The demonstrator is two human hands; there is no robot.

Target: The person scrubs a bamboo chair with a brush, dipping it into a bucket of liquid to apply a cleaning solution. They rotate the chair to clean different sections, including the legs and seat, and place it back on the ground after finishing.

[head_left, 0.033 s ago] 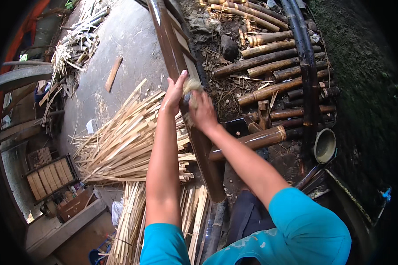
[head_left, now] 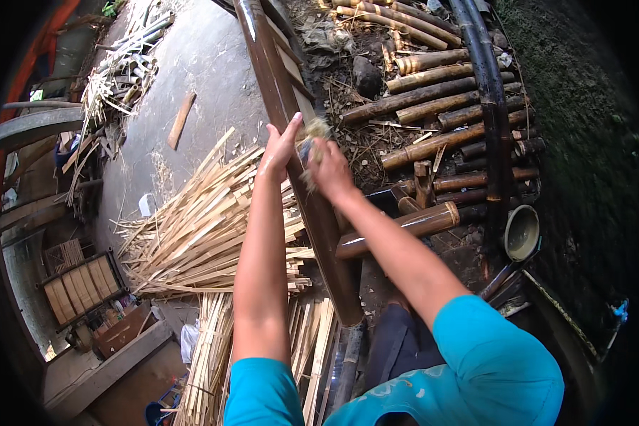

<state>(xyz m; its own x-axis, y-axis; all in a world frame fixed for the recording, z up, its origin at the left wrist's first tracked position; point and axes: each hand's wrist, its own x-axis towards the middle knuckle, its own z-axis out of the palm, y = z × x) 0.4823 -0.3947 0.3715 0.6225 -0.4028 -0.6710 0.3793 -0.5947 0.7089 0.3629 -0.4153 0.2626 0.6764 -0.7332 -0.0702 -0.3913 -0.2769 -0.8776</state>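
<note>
My left hand (head_left: 280, 153): thumb spread wide, against the pole (head_left: 325, 241)
My right hand (head_left: 330, 170): closed on the wad (head_left: 315, 130), at the pole's right edge
Pole: slanting right of the strips (head_left: 199, 231)

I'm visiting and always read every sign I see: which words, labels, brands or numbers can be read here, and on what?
None can be read.
Teal shirt: pale marks, too unclear to read.
Small items at lower left: too small to tell.
Brown pole: no lettering that I can make out.
</note>
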